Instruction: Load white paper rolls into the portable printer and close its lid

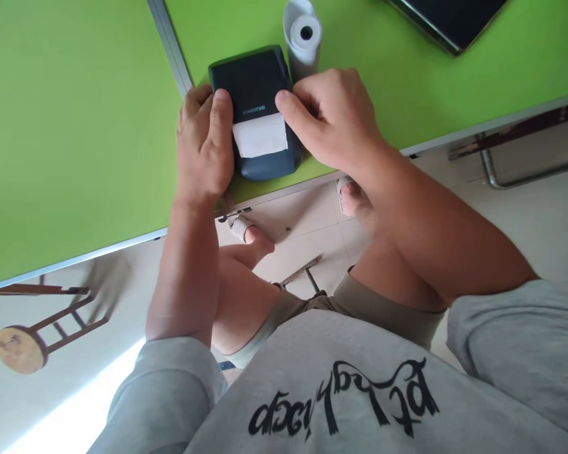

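Observation:
A small dark receipt printer [255,88] sits near the front edge of a green table [76,126], with a white strip of paper [260,134] coming out of its slot. My left hand [204,145] grips the printer's left side, thumb lying on its top. On the printer's right side my right hand [334,116] is closed, with the thumb pressing the top right edge. Just behind the printer lies a white paper roll [304,34].
A dark flat device [449,22] lies at the table's far right corner. A metal seam [170,44] runs across the tabletop left of the printer. Below the table edge are my knees, tiled floor, a wooden stool [21,347] at left and a chair frame [515,157] at right.

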A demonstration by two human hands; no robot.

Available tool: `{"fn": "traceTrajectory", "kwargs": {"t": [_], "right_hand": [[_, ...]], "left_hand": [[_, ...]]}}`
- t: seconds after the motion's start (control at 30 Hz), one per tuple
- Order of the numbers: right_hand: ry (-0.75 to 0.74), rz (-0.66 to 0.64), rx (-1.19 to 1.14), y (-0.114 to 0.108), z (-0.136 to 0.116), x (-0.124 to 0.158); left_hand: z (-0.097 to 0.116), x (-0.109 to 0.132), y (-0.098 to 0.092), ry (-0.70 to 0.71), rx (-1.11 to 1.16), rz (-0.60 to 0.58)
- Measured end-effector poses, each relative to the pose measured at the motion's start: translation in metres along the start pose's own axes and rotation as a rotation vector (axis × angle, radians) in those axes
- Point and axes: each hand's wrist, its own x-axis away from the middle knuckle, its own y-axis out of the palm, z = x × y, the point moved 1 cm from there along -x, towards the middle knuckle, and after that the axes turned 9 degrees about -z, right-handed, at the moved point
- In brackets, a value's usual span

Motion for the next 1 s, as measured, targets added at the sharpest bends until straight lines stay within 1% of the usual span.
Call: {"fn": "traceTrajectory", "kwargs": {"t": [0.07,0.13,0.23,0.33,0.4,0.5,0.57,0.67,0.73,0.83,0.9,0.97,1.0], "right_hand": [[-0.022,0.01,-0.021,-0.002,-0.001,0.0],[-0.045,0.026,-0.059,-0.004,0.0,0.0],[-0.063,0.021,-0.145,-0.007,0.001,0.0],[-0.09,0.011,-0.174,-0.01,0.003,0.001],[-0.122,0.023,-0.174,-0.01,0.004,0.002],[-0.168,0.061,-0.216,-0.01,0.005,0.004],[-0.195,0.074,-0.247,-0.009,0.006,0.005],[-0.213,0.074,-0.257,-0.009,0.006,0.005],[-0.208,0.055,-0.245,-0.009,0.006,0.004],[-0.199,0.006,-0.24,-0.01,0.006,0.002],[-0.199,-0.003,-0.246,-0.011,0.006,0.002],[-0.191,0.0,-0.24,-0.011,0.005,0.002],[-0.186,0.001,-0.232,-0.011,0.004,0.002]], "left_hand": [[-0.004,-0.001,0.002,0.05,0.027,0.008],[-0.004,-0.002,0.004,0.045,0.025,0.014],[0.007,-0.001,0.006,0.021,0.006,-0.014],[0.021,0.004,0.007,0.022,-0.039,-0.034],[0.027,0.008,0.008,0.032,-0.031,-0.02],[0.031,0.011,0.011,0.1,0.02,0.027],[0.032,0.012,0.013,0.139,0.036,0.064],[0.031,0.012,0.015,0.104,0.028,0.087],[0.03,0.013,0.017,0.093,0.012,0.085],[0.027,0.017,0.019,0.127,0.009,0.109],[0.027,0.02,0.019,0.147,0.02,0.132],[0.028,0.023,0.017,0.149,-0.005,0.128],[0.029,0.023,0.016,0.133,-0.043,0.105]]}}
